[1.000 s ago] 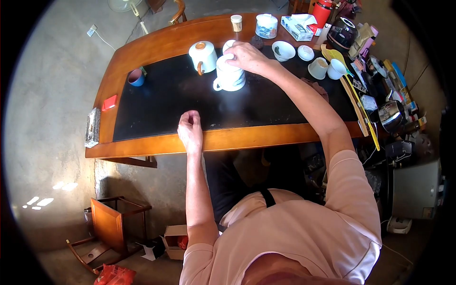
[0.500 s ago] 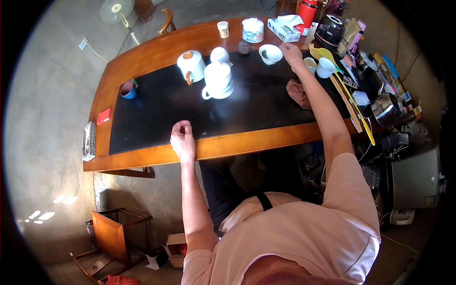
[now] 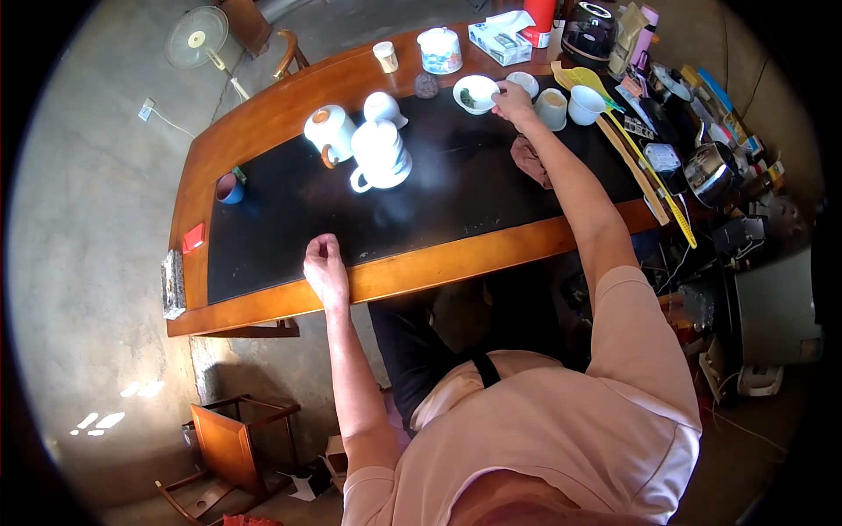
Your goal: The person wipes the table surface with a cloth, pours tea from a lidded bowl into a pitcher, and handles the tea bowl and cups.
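Note:
My right hand (image 3: 514, 105) reaches over the far side of the table, its thumb and fingers pinched on the right rim of a white bowl (image 3: 474, 98). Dark green leaves (image 3: 468, 95) lie inside the bowl. Just past this hand are a small white dish (image 3: 524, 84), a pale upturned cup (image 3: 551, 109) and a white cup (image 3: 586, 104). A brown cloth (image 3: 531, 161) lies under my right forearm. My left hand (image 3: 325, 272) rests at the table's front edge with curled fingers, and nothing shows in them.
A white teapot (image 3: 381, 156), a white mug (image 3: 330, 131) and a white pitcher (image 3: 383, 109) stand mid-table. A dark round ball (image 3: 426, 85) is near the bowl. Farther back are a patterned jar (image 3: 439, 51) and a tissue box (image 3: 500, 42). A yellow fly swatter (image 3: 649, 162) lies at right.
My right hand has shifted left from beside the bowl onto its rim. My left hand stays at the front edge. The whole view has shifted slightly.

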Tool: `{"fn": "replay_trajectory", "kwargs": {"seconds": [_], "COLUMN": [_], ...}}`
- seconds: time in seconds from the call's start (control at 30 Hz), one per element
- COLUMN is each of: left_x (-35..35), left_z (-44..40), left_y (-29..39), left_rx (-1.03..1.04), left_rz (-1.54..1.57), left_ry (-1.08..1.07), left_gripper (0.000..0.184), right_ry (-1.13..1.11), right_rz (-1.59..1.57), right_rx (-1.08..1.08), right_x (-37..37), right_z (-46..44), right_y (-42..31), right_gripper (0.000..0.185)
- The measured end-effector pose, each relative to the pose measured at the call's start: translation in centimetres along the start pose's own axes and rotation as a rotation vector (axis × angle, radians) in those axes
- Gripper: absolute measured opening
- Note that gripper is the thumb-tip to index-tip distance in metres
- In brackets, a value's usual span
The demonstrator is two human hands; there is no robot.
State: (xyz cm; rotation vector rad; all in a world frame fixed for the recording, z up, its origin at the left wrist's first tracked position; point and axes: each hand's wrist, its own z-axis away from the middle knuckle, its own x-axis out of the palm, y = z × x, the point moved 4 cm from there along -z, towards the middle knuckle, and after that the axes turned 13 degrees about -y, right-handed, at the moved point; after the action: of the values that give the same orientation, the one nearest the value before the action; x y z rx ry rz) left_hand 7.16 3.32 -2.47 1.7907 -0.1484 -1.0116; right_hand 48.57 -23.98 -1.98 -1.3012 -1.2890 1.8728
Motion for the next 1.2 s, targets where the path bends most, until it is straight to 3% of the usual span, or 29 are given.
{"fn": "replay_trajectory", "kwargs": {"seconds": [0.17,0.2,0.33,0.43,0.47,0.6,0.67,0.73,1.0,1.2], "left_x": [-0.1,-0.2,-0.4,0.0,-0.3,1.2,2.2,2.5,4.8,6.4], "left_z": [0.0,0.1,-0.1,0.6,2.1,12.7,15.9,17.5,18.6,20.0], "left_y": [0.7,0.8,0.2,-1.0,-0.5,2.6,1.8,1.2,0.2,-2.3], "left_rx": [0.073,0.002,0.069,0.298,0.273,0.171,0.045,0.054,0.008,-0.064], "left_rz": [0.014,-0.019,0.097,0.667,0.673,0.902,0.975,0.919,0.916,0.909], "left_ry": [0.035,-0.02,0.03,0.045,0.073,-0.264,-0.39,-0.326,-0.413,-0.449], "left_gripper": [0.019,0.02,0.019,0.013,0.012,0.017,0.025,0.027,0.015,0.014], "right_ry": [-0.053,-0.078,-0.211,-0.491,-0.589,-0.743,-0.735,-0.687,-0.273,-0.275], "right_rz": [0.164,0.144,0.049,-0.069,-0.093,-0.025,0.002,0.004,-0.063,-0.202], "right_rx": [-0.122,-0.167,-0.341,-0.285,-0.275,-0.218,-0.179,-0.172,-0.136,-0.035], "right_x": [-0.5,-0.6,0.2,2.5,3.6,7.7,8.4,7.8,2.1,0.5], "right_z": [5.6,7.5,18.3,27.1,29.4,35.6,36.3,36.0,24.1,18.3], "right_y": [-3.3,-4.2,-8.7,-9.8,-8.9,-5.8,-4.8,-5.0,-4.5,-0.4], "right_gripper": [0.04,0.04,0.042,0.035,0.034,0.03,0.03,0.03,0.034,0.028]}}
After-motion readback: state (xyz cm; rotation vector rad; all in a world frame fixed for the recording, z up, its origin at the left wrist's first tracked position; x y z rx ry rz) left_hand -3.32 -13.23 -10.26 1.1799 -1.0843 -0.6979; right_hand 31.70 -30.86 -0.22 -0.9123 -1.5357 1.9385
